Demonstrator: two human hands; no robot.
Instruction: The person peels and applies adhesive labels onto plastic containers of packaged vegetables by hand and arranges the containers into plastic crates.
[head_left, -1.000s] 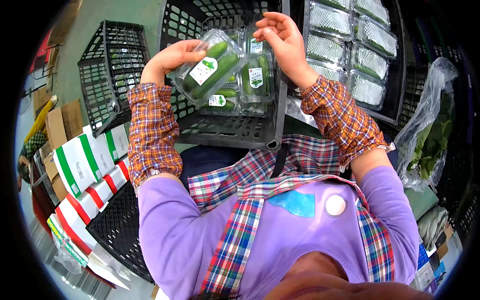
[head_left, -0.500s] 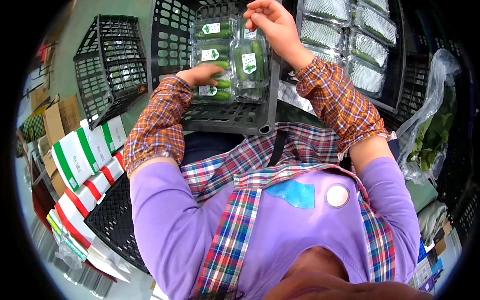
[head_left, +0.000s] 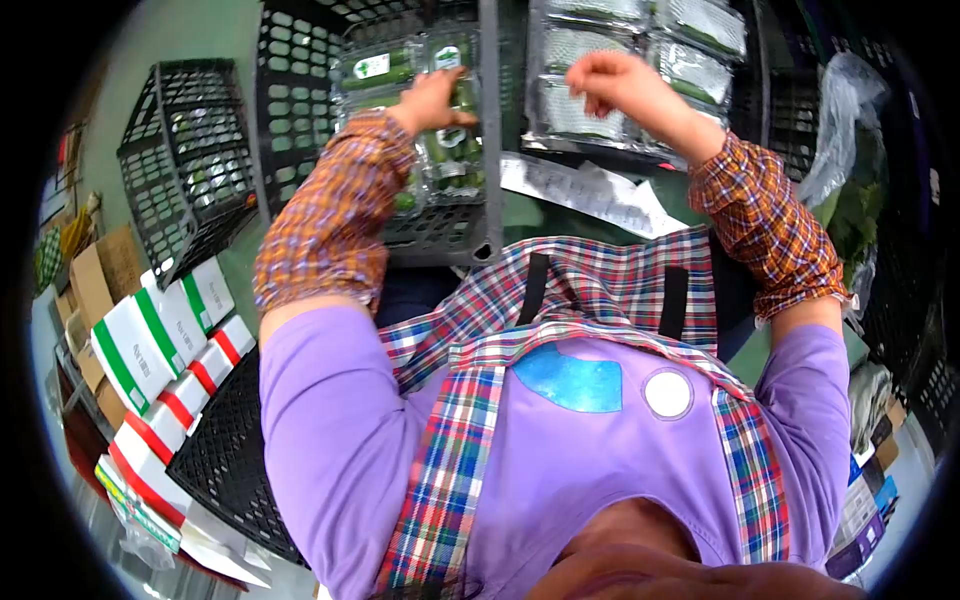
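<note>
Clear plastic packs of cucumbers (head_left: 378,68) with white labels lie in a black plastic crate (head_left: 440,245) at the top centre. My left hand (head_left: 432,102) reaches into this crate, fingers spread over the right-hand column of packs; its fingertips seem to touch a pack. To the right, my right hand (head_left: 622,88) hovers over a second black crate (head_left: 755,60), with fingers curled and nothing visible in them. Below it are clear packs (head_left: 690,70) with white foam netting over green contents.
Printed paper sheets (head_left: 585,192) lie between the crates and my lap. An upright black crate (head_left: 190,160) stands left, above white boxes with green stripes (head_left: 165,325) and red stripes (head_left: 180,405). A clear plastic bag with leafy greens (head_left: 845,150) is at right.
My right hand has moved right, from above the cucumber crate to over the netted packs. My left hand has shifted from the left column of cucumber packs to the right one. The view has shifted.
</note>
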